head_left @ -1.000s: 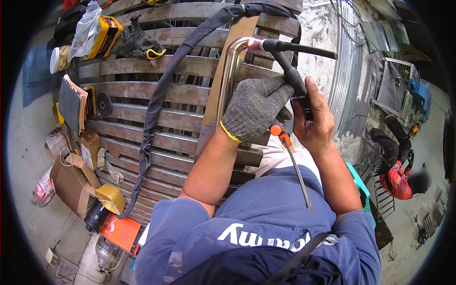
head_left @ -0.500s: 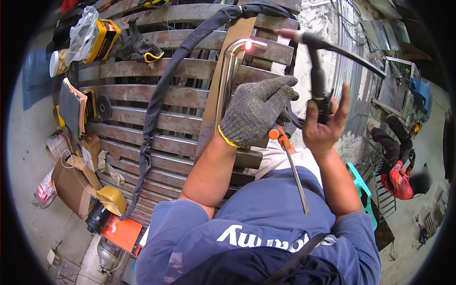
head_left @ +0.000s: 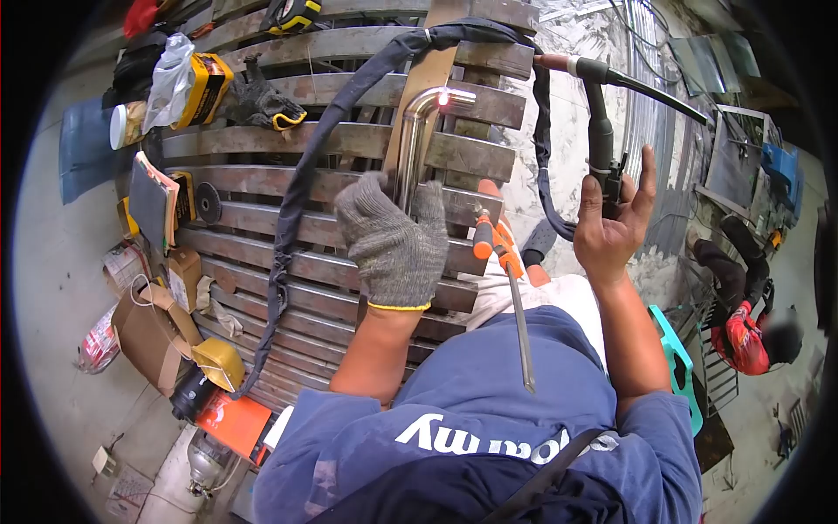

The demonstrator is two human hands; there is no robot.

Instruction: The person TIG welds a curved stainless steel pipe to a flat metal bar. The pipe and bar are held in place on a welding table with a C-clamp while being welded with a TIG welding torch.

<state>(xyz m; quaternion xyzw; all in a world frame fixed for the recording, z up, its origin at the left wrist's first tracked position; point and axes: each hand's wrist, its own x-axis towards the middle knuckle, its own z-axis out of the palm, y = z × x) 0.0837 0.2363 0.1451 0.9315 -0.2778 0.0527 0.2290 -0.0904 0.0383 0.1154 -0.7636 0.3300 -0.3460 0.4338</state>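
Note:
A shiny bent metal pipe point(head_left: 410, 144) lies on a brown strip on the slatted metal bench, with a glowing spot near its short upper end. My left hand point(head_left: 393, 249), in a grey knitted glove, is closed around the pipe's lower part, thumb on the right side and fingers on the left. My right hand point(head_left: 614, 227) is bare and holds a TIG welding torch point(head_left: 599, 131) upright by its handle, some fingers stretched upward. The torch head is to the right of the pipe, well apart from it. An orange clamp point(head_left: 508, 253) with a long metal bar is at the bench edge.
A black sleeved cable point(head_left: 292, 205) arcs over the bench slats point(head_left: 244, 179). At left are a spare glove point(head_left: 266, 98), a grinding disc point(head_left: 208, 203), papers point(head_left: 153, 199) and a cardboard box point(head_left: 148, 336). Another person point(head_left: 742, 336) crouches at far right.
My left hand has moved left and down from beside the pipe's middle to close on its lower part. My right hand and the torch have shifted slightly right.

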